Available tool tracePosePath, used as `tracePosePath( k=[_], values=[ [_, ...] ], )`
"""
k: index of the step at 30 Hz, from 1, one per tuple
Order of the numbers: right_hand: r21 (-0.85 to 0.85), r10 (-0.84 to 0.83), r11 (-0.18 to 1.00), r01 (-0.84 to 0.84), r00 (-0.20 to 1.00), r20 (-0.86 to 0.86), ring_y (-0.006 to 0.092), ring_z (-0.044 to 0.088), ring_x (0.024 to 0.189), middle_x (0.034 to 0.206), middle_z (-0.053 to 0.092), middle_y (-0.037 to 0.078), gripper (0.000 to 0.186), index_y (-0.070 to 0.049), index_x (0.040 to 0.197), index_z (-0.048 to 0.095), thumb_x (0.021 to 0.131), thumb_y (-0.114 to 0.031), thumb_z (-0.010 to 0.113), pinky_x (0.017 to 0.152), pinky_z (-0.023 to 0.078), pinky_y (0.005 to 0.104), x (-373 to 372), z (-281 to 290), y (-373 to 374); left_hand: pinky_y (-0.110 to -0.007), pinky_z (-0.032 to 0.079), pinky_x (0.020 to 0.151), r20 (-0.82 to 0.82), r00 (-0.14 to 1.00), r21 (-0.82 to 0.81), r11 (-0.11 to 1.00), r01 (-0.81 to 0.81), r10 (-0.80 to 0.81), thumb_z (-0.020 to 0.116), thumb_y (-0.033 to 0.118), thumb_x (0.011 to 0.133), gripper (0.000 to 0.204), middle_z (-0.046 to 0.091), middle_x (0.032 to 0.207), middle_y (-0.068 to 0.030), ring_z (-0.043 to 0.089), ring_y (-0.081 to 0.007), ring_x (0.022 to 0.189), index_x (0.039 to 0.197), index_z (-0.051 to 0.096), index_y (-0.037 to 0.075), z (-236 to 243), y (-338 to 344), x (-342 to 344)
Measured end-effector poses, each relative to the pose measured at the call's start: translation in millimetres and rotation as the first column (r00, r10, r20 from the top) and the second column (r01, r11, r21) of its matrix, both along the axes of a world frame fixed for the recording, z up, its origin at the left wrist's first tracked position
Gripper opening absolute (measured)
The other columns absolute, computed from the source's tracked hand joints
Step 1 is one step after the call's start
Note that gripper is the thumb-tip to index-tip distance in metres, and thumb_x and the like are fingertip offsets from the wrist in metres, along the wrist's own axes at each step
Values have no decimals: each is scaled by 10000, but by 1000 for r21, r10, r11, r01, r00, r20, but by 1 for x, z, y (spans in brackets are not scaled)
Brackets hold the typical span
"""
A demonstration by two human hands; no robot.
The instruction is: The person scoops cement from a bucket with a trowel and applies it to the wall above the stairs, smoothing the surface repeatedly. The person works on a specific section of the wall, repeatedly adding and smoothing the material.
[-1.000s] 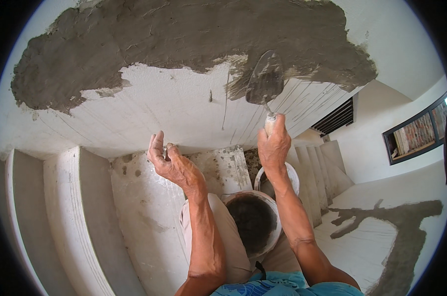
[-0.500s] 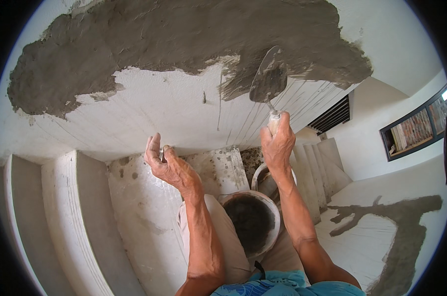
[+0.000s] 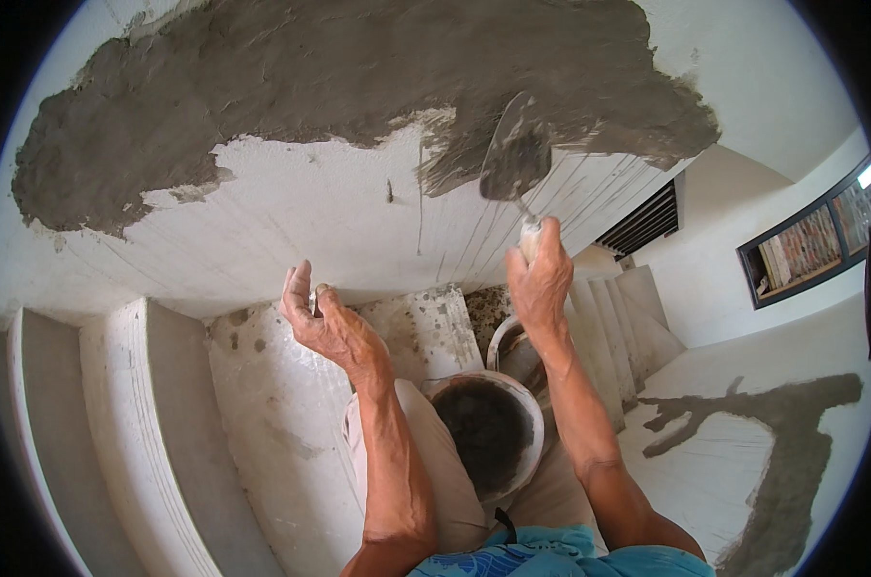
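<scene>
**While the trowel presses wet mortar, the free hand hangs open**

While the right hand (image 3: 541, 274) is wrapped fully around a pale handle, the trowel (image 3: 517, 154) it carries stands up at 12 o'clock from the fist, its grey, mortar-smeared blade laid flat against the sloping white surface (image 3: 291, 221) overhead. The blade sits right at the lower edge of the grey mortar patch (image 3: 359, 67), which spreads wide from 9 o'clock to 2 o'clock across the top of the view, rough and dark against the scored white below it.

At 9 o'clock from the right hand, well apart from it, the left hand (image 3: 325, 322) is raised with fingers loosely curled and spread; it holds nothing that can be made out, and its fingertips lie near the white surface, though contact cannot be told.

Between the two forearms, at 6 o'clock from the hands, a round bucket (image 3: 527, 423) with a dark grey inside rests by the person's knee. White steps (image 3: 147, 413) run down at 8 o'clock. At 4 o'clock a second smear of mortar (image 3: 791, 452) marks a lower white wall.
</scene>
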State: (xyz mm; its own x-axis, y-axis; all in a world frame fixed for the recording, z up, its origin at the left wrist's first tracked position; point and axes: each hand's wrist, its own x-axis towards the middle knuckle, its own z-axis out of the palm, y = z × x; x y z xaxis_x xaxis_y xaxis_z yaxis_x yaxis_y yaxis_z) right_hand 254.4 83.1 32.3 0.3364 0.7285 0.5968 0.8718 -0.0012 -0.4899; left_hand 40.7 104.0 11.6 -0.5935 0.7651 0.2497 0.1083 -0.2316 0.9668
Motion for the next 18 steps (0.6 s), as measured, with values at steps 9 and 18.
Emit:
tracePosePath(
  k=[9, 18],
  values=[
    [-177, 204, 967, -185, 974, 97, 429, 655, 738, 784, 614, 214, 261, -10, 993, 485, 783, 30, 635, 623, 516, 497, -9, -17, -25, -459, 393, 1113, 35, 999, -40, 999, 3, -1, 455, 74, 908, 448, 554, 1323, -226, 510, -326, 1304, 1323, 537, -74, 0, 2, 3],
    [-32, 31, 999, -34, 997, -71, 428, 655, 728, 780, 616, 223, 292, -2, 1018, 496, 772, 28, 651, 620, 515, 496, 10, 19, -2, -450, 396, 1108, 32, 999, -19, 1000, 9, -9, 467, 75, 909, 447, 554, 1331, -229, 510, -322, 1305, 1325, 536, -72, -1, 1, 2]
  ],
)
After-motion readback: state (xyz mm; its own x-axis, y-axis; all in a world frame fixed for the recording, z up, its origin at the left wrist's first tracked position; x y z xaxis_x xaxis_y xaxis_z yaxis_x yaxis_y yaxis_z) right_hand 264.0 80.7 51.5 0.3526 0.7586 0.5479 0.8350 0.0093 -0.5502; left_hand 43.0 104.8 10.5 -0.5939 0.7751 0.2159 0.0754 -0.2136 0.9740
